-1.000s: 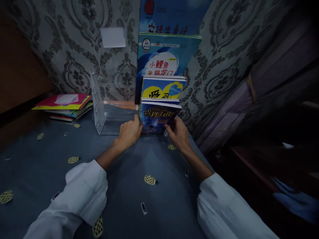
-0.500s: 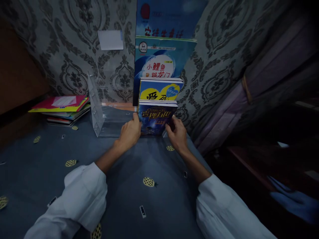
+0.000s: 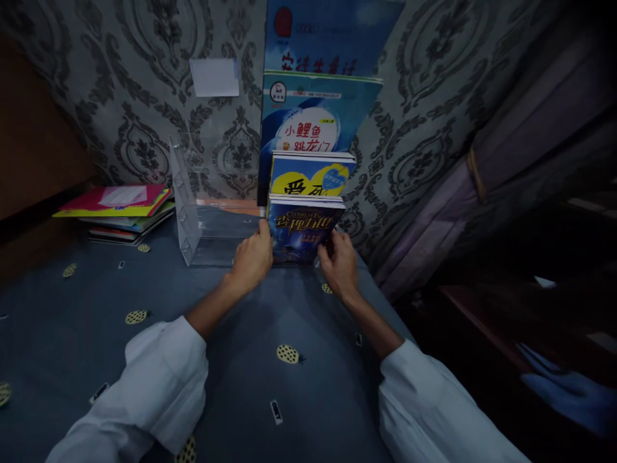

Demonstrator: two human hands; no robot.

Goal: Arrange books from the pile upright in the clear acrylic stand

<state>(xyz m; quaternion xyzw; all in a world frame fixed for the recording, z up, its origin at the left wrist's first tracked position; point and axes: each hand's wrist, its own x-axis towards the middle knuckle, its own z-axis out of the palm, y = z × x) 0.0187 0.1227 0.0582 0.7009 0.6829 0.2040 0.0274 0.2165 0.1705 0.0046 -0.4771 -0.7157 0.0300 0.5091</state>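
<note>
A dark blue book (image 3: pixel 299 235) with gold lettering stands upright at the front of a clear tiered rack (image 3: pixel 186 212). My left hand (image 3: pixel 253 257) is closed on its left edge, thumb up along the side. On its right edge, my right hand (image 3: pixel 340 263) grips with bent fingers, partly hidden behind the cover. Behind it rise a blue and yellow book (image 3: pixel 308 177), a teal book (image 3: pixel 311 112) with red lettering and a taller blue book (image 3: pixel 332 38). The rack's left half shows bare clear tiers.
A stack of books and folders (image 3: pixel 120 206) lies left of the rack. The dark cloth (image 3: pixel 241 373) has pineapple prints. Patterned wallpaper (image 3: pixel 164 38) backs the rack, with a tied curtain (image 3: pixel 463 193) to the right. A white card (image 3: pixel 214 77) shows against the wallpaper.
My right hand has shifted slightly left along the dark blue book's edge. The left hand stays on the opposite edge, and the other books look unmoved.
</note>
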